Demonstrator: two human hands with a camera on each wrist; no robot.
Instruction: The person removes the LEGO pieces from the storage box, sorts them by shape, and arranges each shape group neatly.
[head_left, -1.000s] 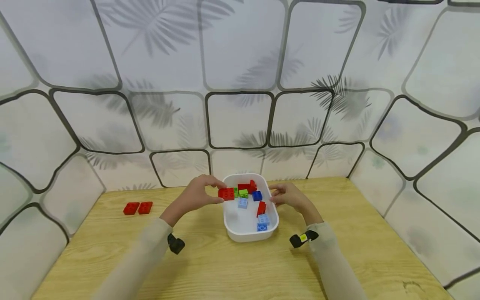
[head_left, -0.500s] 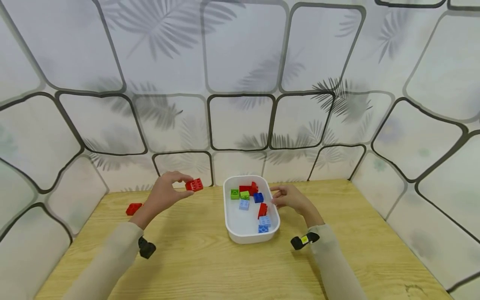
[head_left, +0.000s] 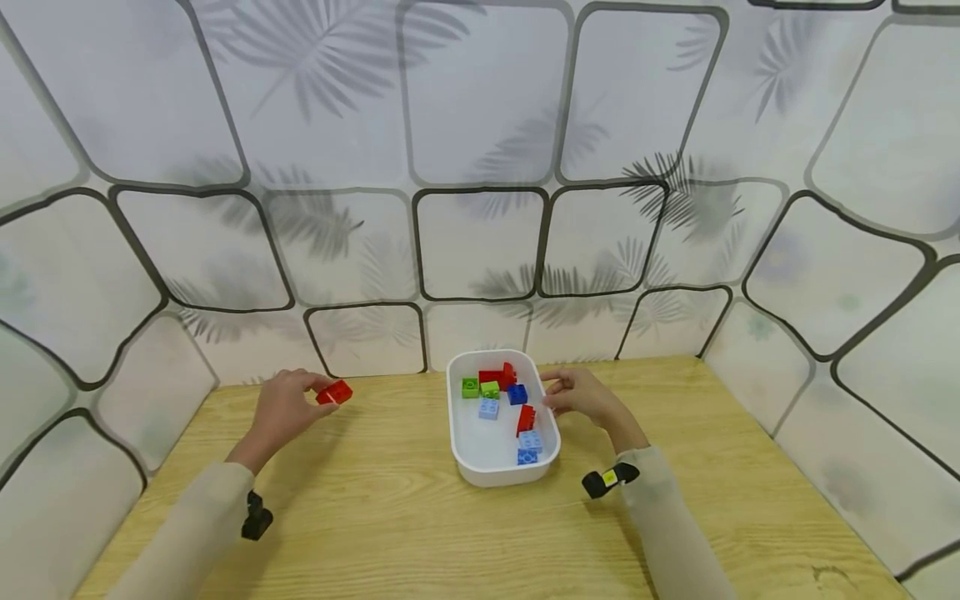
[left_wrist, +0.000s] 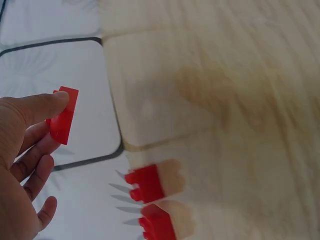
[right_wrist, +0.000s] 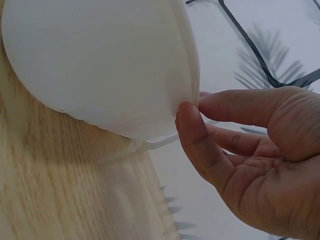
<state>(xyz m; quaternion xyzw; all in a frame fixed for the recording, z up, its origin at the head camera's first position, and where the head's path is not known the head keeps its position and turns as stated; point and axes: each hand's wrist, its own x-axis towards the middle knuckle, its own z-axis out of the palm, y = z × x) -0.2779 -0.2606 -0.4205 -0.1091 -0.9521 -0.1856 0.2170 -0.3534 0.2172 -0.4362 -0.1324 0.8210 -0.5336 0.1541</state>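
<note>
My left hand (head_left: 283,410) pinches a red toy building brick (head_left: 335,392) between thumb and fingers, raised above the left part of the table. In the left wrist view, two more red bricks, one (left_wrist: 146,183) beside the other (left_wrist: 158,223), sit on the tabletop; from the head they are hidden behind that hand. At the right rim of a white plastic tub (head_left: 480,454), my right hand (head_left: 592,400) grips the edge with thumb and fingertips. Inside the tub lie several bricks: green (head_left: 470,387), dark blue (head_left: 517,394), light blue (head_left: 488,408) and red (head_left: 527,419).
A wooden table (head_left: 390,517) carries everything. Behind it and along both sides rises a patterned wall covering (head_left: 480,242). Each wrist wears a small black camera, one on the left (head_left: 257,517) and one on the right (head_left: 609,480).
My left hand has carried the red brick leftward, from over the tub's left rim to near the two bricks on the table. The right hand stays at the tub.
</note>
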